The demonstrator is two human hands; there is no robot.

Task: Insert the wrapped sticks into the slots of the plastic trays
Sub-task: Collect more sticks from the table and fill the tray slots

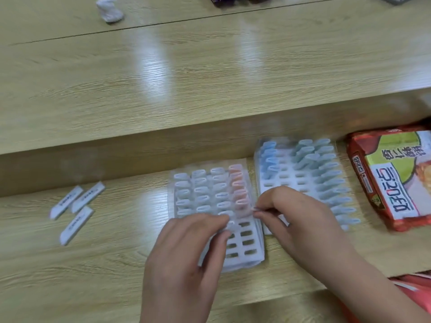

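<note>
Left hand pinches a wrapped stick over the lower-centre tray; right hand grips another (blurred); hasty pushing could tip the seated sticks or shift the tray.

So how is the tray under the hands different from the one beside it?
The near tray holds white and pink sticks, while the far tray holds blue ones. Empty slots sit at the near tray's closest end, but in the far tray's middle. Both hands work over the near tray only. Both are white slotted plastic.
</note>
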